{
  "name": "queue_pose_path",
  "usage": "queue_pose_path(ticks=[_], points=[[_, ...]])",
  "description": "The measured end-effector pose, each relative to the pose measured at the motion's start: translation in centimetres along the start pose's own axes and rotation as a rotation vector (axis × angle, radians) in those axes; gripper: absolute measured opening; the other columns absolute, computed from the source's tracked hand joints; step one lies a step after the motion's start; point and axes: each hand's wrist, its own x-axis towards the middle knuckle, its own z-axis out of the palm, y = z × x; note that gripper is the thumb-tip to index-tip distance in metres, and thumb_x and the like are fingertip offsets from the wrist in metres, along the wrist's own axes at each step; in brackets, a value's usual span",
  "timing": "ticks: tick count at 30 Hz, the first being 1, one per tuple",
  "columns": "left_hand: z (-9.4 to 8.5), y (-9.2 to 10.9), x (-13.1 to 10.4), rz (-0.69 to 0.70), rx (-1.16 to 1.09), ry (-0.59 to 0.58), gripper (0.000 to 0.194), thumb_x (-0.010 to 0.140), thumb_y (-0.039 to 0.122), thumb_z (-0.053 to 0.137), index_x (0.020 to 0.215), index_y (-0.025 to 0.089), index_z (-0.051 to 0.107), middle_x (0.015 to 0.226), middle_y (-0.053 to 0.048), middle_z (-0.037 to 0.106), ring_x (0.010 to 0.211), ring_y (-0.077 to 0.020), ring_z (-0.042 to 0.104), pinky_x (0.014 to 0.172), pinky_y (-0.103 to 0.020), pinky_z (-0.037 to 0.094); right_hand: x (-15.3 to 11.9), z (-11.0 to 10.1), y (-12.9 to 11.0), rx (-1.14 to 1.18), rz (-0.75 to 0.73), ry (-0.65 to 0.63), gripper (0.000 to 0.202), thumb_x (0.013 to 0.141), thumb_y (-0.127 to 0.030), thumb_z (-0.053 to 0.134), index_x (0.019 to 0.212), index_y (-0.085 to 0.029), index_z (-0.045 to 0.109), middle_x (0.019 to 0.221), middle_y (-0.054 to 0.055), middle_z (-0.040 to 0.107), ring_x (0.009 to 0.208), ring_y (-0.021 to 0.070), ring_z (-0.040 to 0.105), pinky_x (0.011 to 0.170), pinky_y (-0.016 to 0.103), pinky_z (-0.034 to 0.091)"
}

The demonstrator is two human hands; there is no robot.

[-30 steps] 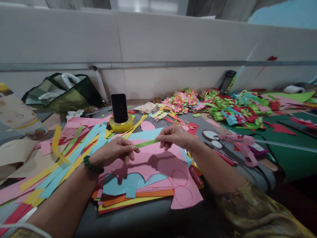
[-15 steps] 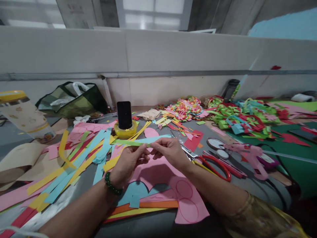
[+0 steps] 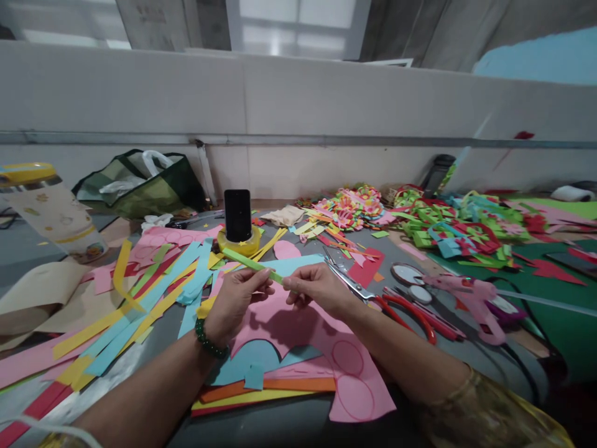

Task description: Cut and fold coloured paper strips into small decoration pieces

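A narrow light green strip (image 3: 249, 262) slants between my two hands above the pink sheets. My left hand (image 3: 239, 300), with a dark green bead bracelet on its wrist, pinches the strip near its middle. The strip's lower right end is between the thumb and fingers of my right hand (image 3: 317, 287). Beneath both hands lies a pink sheet (image 3: 291, 326) with cut curved edges and drawn circles, on top of blue, orange, yellow and red sheets.
Red-handled scissors (image 3: 405, 311) and a pink glue gun (image 3: 471, 292) lie to the right. A phone (image 3: 237, 215) stands in a yellow tape roll behind my hands. Coloured strips (image 3: 153, 298) cover the left; paper flowers (image 3: 347, 208) are piled at the back.
The green strip has tilted, from nearly level to sloping down to the right. My hands have moved slightly apart, with the left a little lower on the left side. The view has shifted slightly.
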Motion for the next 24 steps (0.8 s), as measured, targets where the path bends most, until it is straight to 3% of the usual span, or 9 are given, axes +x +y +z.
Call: queue_pose_path(ticks=[5,11,24], points=[[-0.32,0.28,0.20,0.006,-0.045,0.001,0.025,0.062,0.035,0.075,0.066,0.013,0.065,0.057,0.001,0.060,0.056,-0.0079,0.057,0.058,-0.019,0.046,0.15,-0.69,0.08,-0.004,-0.012,-0.048,0.034,0.065,-0.044,0.072,0.063,-0.012,0.061,0.054,0.002,0.066,0.041,0.0094,0.060,0.041,0.017,0.044],[-0.30,0.73,0.21,-0.143,-0.109,-0.035,0.018,0.065,0.027,0.074,0.074,0.014,0.065,0.066,-0.002,0.066,0.065,-0.0117,0.064,0.059,-0.019,0.049,0.13,-0.99,-0.04,-0.020,-0.009,-0.097,0.038,0.065,-0.048,0.070,0.065,-0.011,0.061,0.053,0.001,0.066,0.041,0.0082,0.058,0.042,0.017,0.044],[-0.62,0.70,0.60,0.018,0.043,-0.008,0.024,0.062,0.032,0.074,0.064,0.010,0.065,0.060,-0.005,0.067,0.057,-0.0131,0.064,0.058,-0.022,0.049,0.55,-0.65,0.33,-0.023,0.083,-0.168,0.045,0.063,-0.055,0.068,0.071,-0.011,0.061,0.055,0.001,0.065,0.042,0.0078,0.058,0.041,0.016,0.043]])
